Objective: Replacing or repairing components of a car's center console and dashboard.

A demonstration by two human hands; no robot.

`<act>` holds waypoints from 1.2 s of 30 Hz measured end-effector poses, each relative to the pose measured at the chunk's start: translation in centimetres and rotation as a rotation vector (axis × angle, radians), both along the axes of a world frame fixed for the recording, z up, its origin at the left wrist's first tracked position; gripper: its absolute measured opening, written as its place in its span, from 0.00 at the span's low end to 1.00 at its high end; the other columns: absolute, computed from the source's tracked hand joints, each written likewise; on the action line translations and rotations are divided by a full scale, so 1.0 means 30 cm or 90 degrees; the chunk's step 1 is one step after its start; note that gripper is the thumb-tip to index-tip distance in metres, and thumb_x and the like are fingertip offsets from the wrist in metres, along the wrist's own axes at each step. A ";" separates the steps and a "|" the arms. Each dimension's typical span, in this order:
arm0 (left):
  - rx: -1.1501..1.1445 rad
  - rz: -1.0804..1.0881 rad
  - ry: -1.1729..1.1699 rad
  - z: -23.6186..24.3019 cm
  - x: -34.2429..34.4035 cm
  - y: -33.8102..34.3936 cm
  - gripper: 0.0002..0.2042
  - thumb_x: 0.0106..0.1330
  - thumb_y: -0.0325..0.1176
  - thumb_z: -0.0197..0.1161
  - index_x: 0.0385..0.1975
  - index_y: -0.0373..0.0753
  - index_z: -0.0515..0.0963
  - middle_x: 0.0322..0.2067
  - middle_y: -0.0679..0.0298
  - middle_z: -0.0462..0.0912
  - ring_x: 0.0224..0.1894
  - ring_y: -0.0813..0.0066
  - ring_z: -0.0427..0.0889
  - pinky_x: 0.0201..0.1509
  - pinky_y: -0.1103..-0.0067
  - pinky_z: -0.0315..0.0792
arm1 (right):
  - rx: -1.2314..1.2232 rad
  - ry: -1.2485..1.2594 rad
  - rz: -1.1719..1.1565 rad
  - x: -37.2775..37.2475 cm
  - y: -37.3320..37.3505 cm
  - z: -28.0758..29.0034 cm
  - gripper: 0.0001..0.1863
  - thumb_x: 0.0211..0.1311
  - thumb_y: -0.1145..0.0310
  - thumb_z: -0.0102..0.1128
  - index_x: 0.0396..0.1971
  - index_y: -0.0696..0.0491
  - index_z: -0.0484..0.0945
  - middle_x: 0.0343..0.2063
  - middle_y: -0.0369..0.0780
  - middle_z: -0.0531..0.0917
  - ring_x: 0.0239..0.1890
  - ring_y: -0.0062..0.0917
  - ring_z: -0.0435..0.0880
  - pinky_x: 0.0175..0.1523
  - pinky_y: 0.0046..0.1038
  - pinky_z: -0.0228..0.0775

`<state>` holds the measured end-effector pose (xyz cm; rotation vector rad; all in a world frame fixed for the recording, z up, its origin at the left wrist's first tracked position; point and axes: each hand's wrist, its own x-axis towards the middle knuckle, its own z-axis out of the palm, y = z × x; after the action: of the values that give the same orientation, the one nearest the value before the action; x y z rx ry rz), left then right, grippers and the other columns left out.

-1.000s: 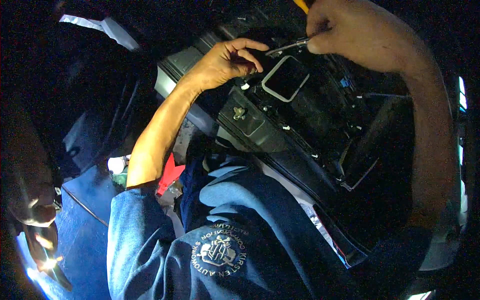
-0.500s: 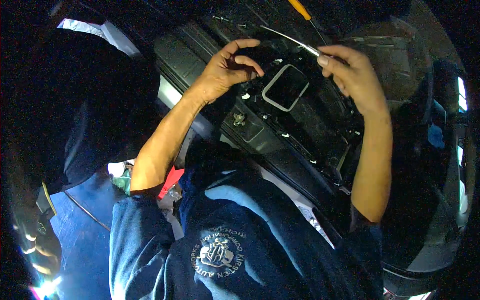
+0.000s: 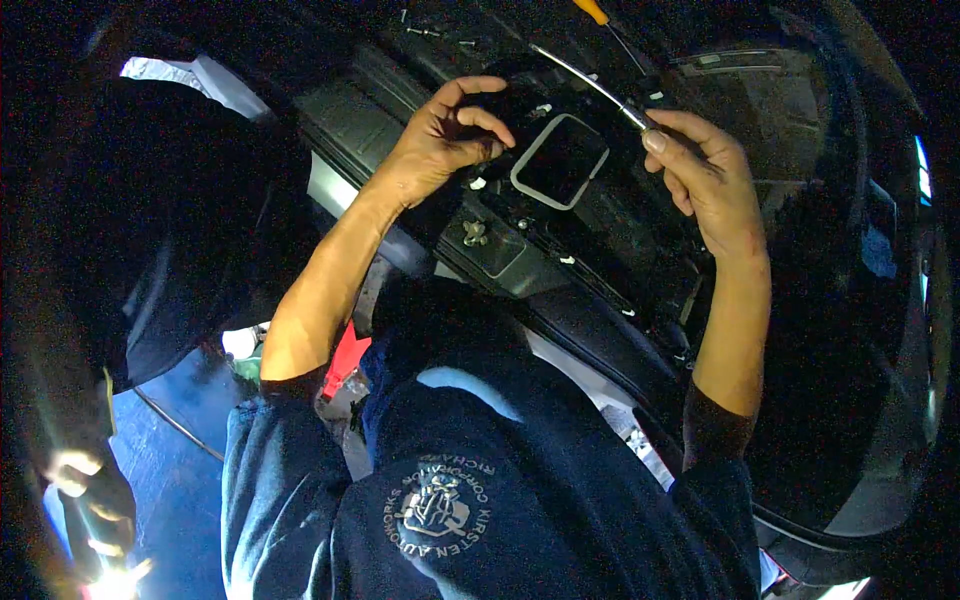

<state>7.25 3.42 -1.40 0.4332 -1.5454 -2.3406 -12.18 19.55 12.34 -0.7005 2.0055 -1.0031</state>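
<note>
My right hand (image 3: 715,190) pinches the thicker shiny end of a slim metal rod (image 3: 585,80) between thumb and fingers. The rod slants up and left, its thin tip above and beyond my left hand. My left hand (image 3: 430,145) is raised at the left, index finger stretched and another finger bent, with gaps between them. Near its thumb tip everything is dark, and I make out nothing held. Between and below both hands lies a black molded panel (image 3: 630,230). A pale rectangular outline (image 3: 521,183) surrounds a dark opening in it.
A screwdriver with an orange handle (image 3: 592,11) lies at the top. Small screws (image 3: 422,31) lie at the upper left. A brassy metal piece (image 3: 475,233) sits by the panel's near edge. Something red (image 3: 348,360) shows beside my left forearm. A bright light (image 3: 115,585) glares at lower left.
The whole view has shifted slightly. My right hand sits a little lower, and the rod slopes more steeply. My left hand keeps nearly the same pose.
</note>
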 end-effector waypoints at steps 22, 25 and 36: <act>-0.116 -0.019 0.024 0.017 0.023 -0.004 0.30 0.46 0.13 0.55 0.53 0.40 0.65 0.33 0.68 0.77 0.37 0.83 0.71 0.42 0.86 0.65 | 0.035 0.164 0.213 0.031 0.021 0.080 0.15 0.54 0.65 0.65 0.41 0.56 0.79 0.33 0.38 0.83 0.38 0.20 0.80 0.45 0.23 0.70; -0.099 -0.014 0.035 0.006 0.022 -0.005 0.29 0.46 0.13 0.55 0.53 0.40 0.66 0.33 0.69 0.76 0.37 0.83 0.71 0.43 0.86 0.64 | 0.044 0.136 0.209 0.036 0.018 0.082 0.14 0.55 0.68 0.64 0.41 0.57 0.78 0.34 0.37 0.82 0.36 0.18 0.79 0.44 0.21 0.70; -0.074 0.028 0.051 -0.004 0.003 0.002 0.27 0.47 0.13 0.54 0.52 0.38 0.66 0.33 0.68 0.75 0.38 0.82 0.72 0.46 0.85 0.64 | 0.009 0.123 0.160 0.039 0.046 0.082 0.13 0.55 0.70 0.63 0.41 0.57 0.79 0.34 0.36 0.82 0.38 0.18 0.78 0.46 0.21 0.69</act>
<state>7.34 3.49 -1.53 0.3385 -1.6084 -2.1940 -11.01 20.91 14.80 -1.0473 2.0226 -0.7968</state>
